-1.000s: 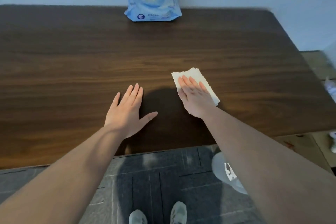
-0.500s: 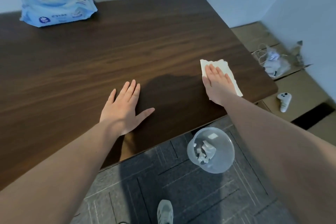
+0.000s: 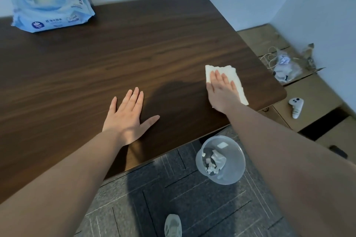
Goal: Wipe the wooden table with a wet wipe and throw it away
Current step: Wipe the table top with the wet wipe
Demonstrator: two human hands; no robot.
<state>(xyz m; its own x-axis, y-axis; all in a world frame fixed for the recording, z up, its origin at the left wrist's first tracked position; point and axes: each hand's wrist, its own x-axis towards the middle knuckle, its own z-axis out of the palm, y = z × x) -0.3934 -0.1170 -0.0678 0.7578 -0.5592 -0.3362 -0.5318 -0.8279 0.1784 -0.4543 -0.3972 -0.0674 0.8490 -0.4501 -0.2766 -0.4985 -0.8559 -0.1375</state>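
Note:
A white wet wipe [image 3: 234,75] lies flat on the dark wooden table [image 3: 134,54], near its right front corner. My right hand [image 3: 221,90] presses palm-down on the wipe with fingers extended, covering its middle. My left hand [image 3: 127,115] rests flat on the bare table near the front edge, fingers spread, holding nothing. A clear plastic bin [image 3: 221,159] with crumpled white wipes inside stands on the floor just below the table's front edge, under my right forearm.
A blue pack of wet wipes [image 3: 50,11] sits at the table's far left by the wall. Cardboard boxes [image 3: 308,90] lie to the right, with a plastic bag [image 3: 287,67] and a white controller [image 3: 295,107] on them. My shoe [image 3: 173,225] is on the grey carpet.
My right hand has slid the wipe rightward across the table toward the right front corner. The view has turned right, bringing the bin and boxes into sight. My left hand stays put.

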